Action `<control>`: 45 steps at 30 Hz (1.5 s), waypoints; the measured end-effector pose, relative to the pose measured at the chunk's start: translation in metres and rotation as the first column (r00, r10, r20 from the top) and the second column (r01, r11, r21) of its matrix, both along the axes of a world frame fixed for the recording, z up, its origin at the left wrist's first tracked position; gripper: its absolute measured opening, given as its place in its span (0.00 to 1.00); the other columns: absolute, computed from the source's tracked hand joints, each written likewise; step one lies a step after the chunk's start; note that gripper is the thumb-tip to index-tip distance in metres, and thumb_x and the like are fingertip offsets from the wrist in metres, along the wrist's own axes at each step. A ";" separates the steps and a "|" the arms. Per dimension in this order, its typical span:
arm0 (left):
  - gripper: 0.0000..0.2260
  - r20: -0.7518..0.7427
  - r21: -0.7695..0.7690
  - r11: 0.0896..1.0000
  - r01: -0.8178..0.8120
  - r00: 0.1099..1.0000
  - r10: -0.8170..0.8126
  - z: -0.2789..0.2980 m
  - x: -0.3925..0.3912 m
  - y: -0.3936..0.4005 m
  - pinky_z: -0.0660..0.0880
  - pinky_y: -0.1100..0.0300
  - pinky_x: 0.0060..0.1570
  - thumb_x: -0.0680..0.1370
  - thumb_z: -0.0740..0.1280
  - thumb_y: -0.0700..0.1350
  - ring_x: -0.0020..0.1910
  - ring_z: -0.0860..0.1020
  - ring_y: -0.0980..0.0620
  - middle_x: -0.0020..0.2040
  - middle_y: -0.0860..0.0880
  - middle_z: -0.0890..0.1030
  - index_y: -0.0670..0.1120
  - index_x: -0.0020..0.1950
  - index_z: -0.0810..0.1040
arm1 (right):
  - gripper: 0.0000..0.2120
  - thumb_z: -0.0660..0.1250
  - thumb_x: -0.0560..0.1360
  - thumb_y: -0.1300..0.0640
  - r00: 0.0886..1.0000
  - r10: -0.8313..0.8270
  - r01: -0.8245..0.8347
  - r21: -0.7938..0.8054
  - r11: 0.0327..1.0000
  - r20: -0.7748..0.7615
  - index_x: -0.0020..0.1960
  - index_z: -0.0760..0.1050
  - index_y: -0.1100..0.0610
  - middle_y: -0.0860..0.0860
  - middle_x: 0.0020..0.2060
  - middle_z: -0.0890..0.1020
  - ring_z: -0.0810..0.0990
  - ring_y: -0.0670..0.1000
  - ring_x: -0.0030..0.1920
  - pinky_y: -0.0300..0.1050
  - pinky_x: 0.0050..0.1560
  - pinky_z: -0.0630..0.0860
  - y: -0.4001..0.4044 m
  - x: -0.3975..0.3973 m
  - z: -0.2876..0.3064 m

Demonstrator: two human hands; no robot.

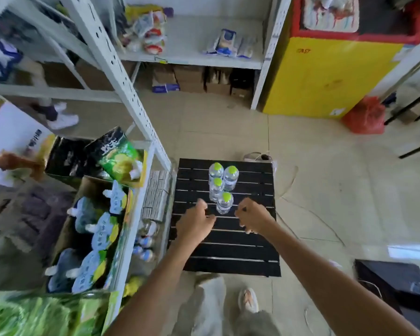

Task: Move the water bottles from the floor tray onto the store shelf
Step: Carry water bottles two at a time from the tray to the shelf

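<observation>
Several clear water bottles [222,183] with green caps stand upright in a cluster on the black slatted floor tray [228,248]. The nearest bottle [224,203] stands between my two hands. My left hand [197,220] hovers just left of it with fingers loosely curled and holds nothing. My right hand [252,215] hovers just right of it, fingers curled, also holding nothing. Neither hand touches the bottle. The white store shelf [134,214] stands to the left of the tray.
The left shelf holds boxes of pouch drinks [95,236] and green snack packs [121,156]. Small bottles [146,241] sit on its lower level. A second shelf [192,59] stands at the back, beside a yellow and red cabinet [325,78]. A black box [393,282] lies at right.
</observation>
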State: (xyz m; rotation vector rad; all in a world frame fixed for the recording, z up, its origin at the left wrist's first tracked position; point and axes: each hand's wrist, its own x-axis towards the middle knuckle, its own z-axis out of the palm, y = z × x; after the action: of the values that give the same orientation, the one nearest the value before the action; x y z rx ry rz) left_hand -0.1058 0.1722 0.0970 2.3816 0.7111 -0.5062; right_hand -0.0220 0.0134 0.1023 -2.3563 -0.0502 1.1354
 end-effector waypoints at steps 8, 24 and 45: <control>0.15 0.169 0.298 0.933 0.202 0.951 -0.259 -0.088 0.107 0.034 0.80 0.50 0.36 0.78 0.64 0.51 0.41 0.84 0.41 0.44 0.47 0.84 0.52 0.64 0.68 | 0.21 0.60 0.79 0.45 0.994 0.015 0.012 -0.252 0.968 0.107 0.68 0.66 0.53 0.58 0.58 0.83 0.82 0.63 0.59 0.54 0.49 0.72 0.059 0.043 -0.079; 0.17 -0.098 0.587 0.615 0.526 0.800 -0.592 -0.137 0.152 0.023 0.76 0.50 0.40 0.76 0.70 0.46 0.48 0.79 0.43 0.57 0.42 0.77 0.49 0.64 0.74 | 0.23 0.65 0.79 0.40 0.843 0.334 -0.201 -0.329 0.923 0.422 0.67 0.67 0.51 0.53 0.47 0.83 0.86 0.60 0.42 0.48 0.34 0.69 0.051 0.053 -0.142; 0.14 0.324 0.280 0.758 -0.589 0.801 0.503 0.088 -0.119 -0.075 0.70 0.57 0.33 0.67 0.74 0.60 0.39 0.81 0.52 0.37 0.52 0.82 0.58 0.50 0.80 | 0.20 0.67 0.75 0.42 0.125 0.874 -0.933 -0.245 0.265 0.469 0.64 0.72 0.49 0.54 0.55 0.83 0.82 0.59 0.59 0.51 0.50 0.72 -0.002 -0.032 0.100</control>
State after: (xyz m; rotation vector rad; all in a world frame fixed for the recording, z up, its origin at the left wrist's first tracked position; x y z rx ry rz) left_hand -0.2252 0.0969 0.1849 2.3334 1.4372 0.1776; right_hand -0.0539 0.0119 0.2026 -2.3448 -2.0062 0.7450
